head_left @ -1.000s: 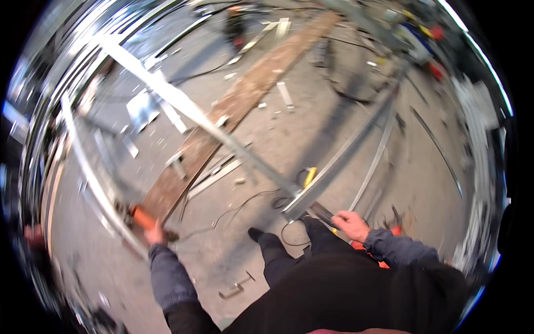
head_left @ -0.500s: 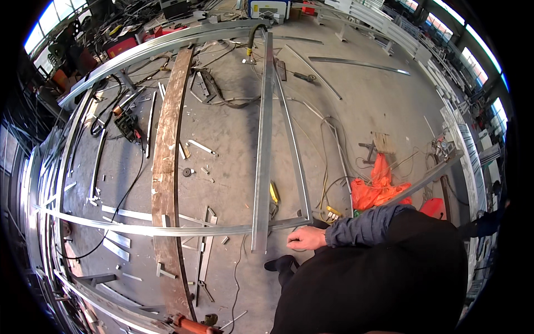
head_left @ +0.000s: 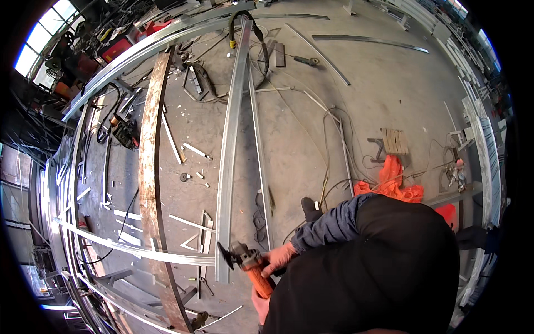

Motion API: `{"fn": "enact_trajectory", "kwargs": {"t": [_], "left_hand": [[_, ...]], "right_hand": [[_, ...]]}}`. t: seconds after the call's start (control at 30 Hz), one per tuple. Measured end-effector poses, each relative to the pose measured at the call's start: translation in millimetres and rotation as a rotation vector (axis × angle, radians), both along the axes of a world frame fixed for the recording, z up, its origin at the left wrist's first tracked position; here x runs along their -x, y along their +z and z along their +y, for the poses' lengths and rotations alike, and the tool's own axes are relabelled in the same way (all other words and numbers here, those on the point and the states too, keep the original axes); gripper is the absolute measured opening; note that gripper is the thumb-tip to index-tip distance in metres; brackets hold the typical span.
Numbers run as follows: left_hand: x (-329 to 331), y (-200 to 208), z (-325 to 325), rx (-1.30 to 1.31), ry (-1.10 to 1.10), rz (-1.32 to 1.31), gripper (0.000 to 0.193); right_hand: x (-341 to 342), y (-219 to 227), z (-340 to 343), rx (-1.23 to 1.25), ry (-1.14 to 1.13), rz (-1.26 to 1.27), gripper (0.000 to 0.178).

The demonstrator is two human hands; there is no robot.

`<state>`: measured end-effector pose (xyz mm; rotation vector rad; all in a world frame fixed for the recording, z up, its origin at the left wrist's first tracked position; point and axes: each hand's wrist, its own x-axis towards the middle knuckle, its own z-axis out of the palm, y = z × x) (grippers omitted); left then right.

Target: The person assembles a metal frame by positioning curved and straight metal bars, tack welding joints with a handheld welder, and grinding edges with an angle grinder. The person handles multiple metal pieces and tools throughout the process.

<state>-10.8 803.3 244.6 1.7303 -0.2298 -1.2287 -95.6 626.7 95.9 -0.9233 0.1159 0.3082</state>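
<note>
Both my hands are closed around an angle grinder [head_left: 257,278] with an orange body and a grey metal head. My right hand [head_left: 280,259] grips it near the head, its arm in a blue-grey sleeve. Partly hidden below, my left hand [head_left: 260,305] wraps the rear of the body. The grinder's dark disc [head_left: 225,256] overlaps the near end of a long galvanized steel bar [head_left: 227,183], close to where it meets a curved-looking frame rail [head_left: 181,258]. Whether the disc touches the metal, I cannot tell.
A rusty brown beam [head_left: 149,167] lies along the left. Metal offcuts [head_left: 130,238] and cables [head_left: 328,150] are scattered on the concrete floor. Orange plastic sheeting [head_left: 391,181] sits at the right. Farther off lies another grinder-like tool [head_left: 305,60]. My shoe [head_left: 310,209] stands near the bar.
The grinder has come up from the lower edge to the bar's near end. My right hand, previously empty beside the frame corner, now grips it too. The view has shifted.
</note>
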Motion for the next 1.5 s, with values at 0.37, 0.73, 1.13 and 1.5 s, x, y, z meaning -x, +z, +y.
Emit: {"fn": "enact_trajectory", "kwargs": {"t": [0.37,0.73,1.13,1.5], "left_hand": [[91,18,-320,0.456,-0.511,0.179,0.077],[113,-22,-515,0.453,-1.006,0.536,0.082],[73,-36,-836,0.632,-1.271,0.519,0.077],[-108,-179,-1066,0.064,-0.703,-1.145,0.097]], "right_hand": [[133,147,-286,-0.313,-0.969,-0.15,0.064],[227,100,-432,-0.487,-1.385,0.033,0.044],[208,129,-714,-0.296,-1.832,0.08,0.032],[350,255,-950,-0.013,-2.243,-0.283,0.041]]}}
